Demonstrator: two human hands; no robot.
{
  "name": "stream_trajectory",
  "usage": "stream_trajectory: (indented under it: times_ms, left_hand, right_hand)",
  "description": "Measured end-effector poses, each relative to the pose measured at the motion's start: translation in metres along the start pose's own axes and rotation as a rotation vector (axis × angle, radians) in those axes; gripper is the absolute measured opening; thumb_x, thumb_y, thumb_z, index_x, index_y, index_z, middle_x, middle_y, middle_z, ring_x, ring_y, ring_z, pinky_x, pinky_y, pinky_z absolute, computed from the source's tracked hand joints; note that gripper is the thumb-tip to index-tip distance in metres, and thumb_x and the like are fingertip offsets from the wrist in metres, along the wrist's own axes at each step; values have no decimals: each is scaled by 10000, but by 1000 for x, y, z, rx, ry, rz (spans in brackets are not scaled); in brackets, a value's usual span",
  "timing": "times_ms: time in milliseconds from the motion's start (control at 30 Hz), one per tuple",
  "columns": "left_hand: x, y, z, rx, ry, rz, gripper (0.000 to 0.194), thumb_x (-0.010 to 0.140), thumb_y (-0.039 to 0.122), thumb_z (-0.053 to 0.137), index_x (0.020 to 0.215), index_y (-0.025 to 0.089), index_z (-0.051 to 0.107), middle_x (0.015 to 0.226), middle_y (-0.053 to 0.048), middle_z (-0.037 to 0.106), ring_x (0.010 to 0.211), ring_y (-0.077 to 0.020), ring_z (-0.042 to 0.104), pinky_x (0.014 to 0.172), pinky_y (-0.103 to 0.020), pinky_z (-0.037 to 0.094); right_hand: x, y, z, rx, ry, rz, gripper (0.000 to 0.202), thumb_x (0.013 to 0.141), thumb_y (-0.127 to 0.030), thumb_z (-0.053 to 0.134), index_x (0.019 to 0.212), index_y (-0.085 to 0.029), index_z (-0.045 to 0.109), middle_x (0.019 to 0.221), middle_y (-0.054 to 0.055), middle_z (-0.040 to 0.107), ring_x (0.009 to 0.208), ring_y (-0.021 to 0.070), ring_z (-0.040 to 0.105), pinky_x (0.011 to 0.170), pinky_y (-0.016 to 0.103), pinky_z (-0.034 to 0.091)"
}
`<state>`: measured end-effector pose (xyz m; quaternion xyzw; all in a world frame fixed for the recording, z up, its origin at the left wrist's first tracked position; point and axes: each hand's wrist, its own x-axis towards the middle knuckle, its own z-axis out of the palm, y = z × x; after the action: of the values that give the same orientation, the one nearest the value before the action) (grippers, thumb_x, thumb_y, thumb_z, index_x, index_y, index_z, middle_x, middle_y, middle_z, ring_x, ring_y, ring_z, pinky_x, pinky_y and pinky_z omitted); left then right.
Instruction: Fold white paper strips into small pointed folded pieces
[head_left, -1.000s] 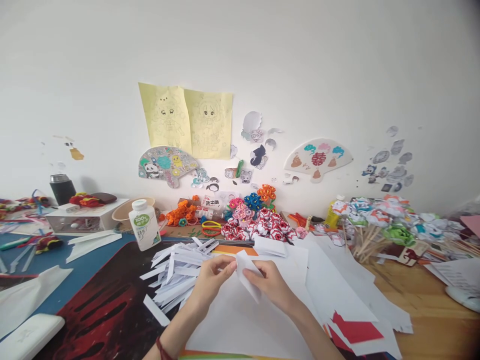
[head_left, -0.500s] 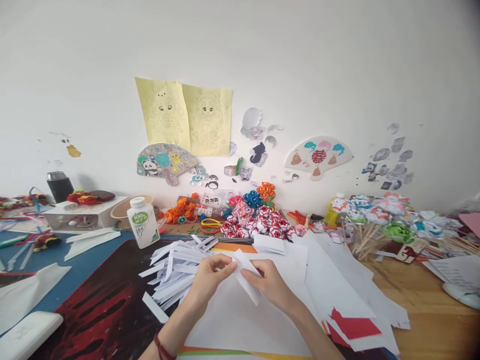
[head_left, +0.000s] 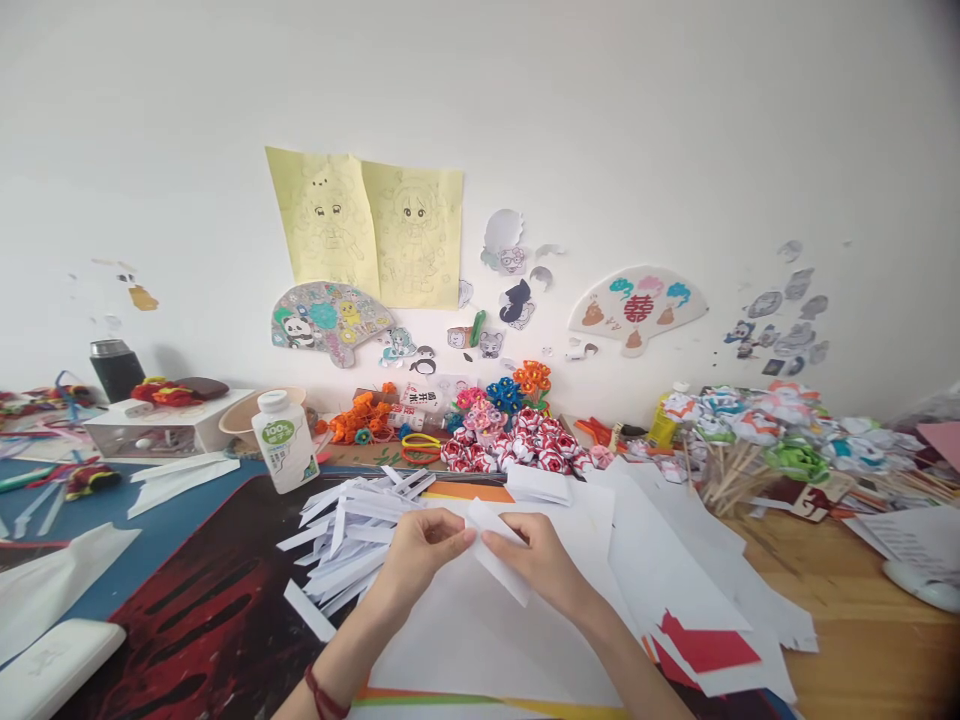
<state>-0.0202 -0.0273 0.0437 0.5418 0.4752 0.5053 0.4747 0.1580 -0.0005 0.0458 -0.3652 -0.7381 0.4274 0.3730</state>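
A folded strip of white paper is held slantwise between my two hands, above white sheets on the table. My left hand pinches its upper left edge between thumb and fingers. From the other side, my right hand grips the strip, thumb on top and fingers partly hidden behind it. Just left of my left hand lies a loose heap of folded white paper strips. Beyond my hands rests a small stack of folded white paper.
A white bottle stands behind the heap. Along the wall are red-and-white paper flowers and, to the right, flowers on wooden sticks. More white sheets and red paper lie at right. A white case sits front left.
The strip has turned slightly, its lower end shifting a little to the right. Both hands keep their hold in nearly the same place. The camera view has shifted slightly.
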Motion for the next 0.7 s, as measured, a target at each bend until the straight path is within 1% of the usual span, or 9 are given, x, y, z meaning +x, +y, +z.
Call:
stream_trajectory:
  times_ms: [100,233,300,400,567,700]
  left_hand:
    - [-1,2,0,0,1,-10,314,633,417,774,635,124,660,585,2,598,548,-108,495,531,-217,344]
    - [0,2,-1,5,1,-15,324,605,414,789,614,131,632,565,22,559,536,-96,465,515,-211,320]
    - [0,0,-1,-4,-11,-19,327,593,408,796,615,129,627,567,23,555,537,-95,463,518,-210,322]
    - [1,-2,-2,0,-35,-23,335,579,405,805,613,125,624,558,23,548,528,-92,456,512,-209,317]
    - [2,-2,-2,75,-37,5,353,611,446,774,616,127,623,540,27,527,516,-90,434,502,-209,298]
    - [2,0,-2,113,-54,34,368,657,499,716,665,135,664,610,-9,598,581,-128,502,555,-226,362]
  right_hand:
    - [0,2,0,-22,9,-9,390,813,-463,542,572,-160,488,577,-30,347,559,106,307,496,236,218]
    - [0,5,-1,-70,24,-33,429,819,-394,544,543,-191,285,594,-48,217,559,94,234,506,246,179]
    - [1,7,-1,-90,22,-46,444,824,-370,542,566,-200,222,614,-49,178,565,92,212,510,250,166]
    - [3,10,0,-114,11,-65,443,833,-372,528,582,-205,204,629,-48,170,573,92,206,513,252,160]
    - [5,12,1,-152,33,-81,450,828,-356,528,588,-207,177,633,-49,153,574,93,199,519,256,154]
    - [4,9,0,-129,53,-48,441,824,-356,529,575,-208,197,627,-47,169,572,95,208,518,259,161]
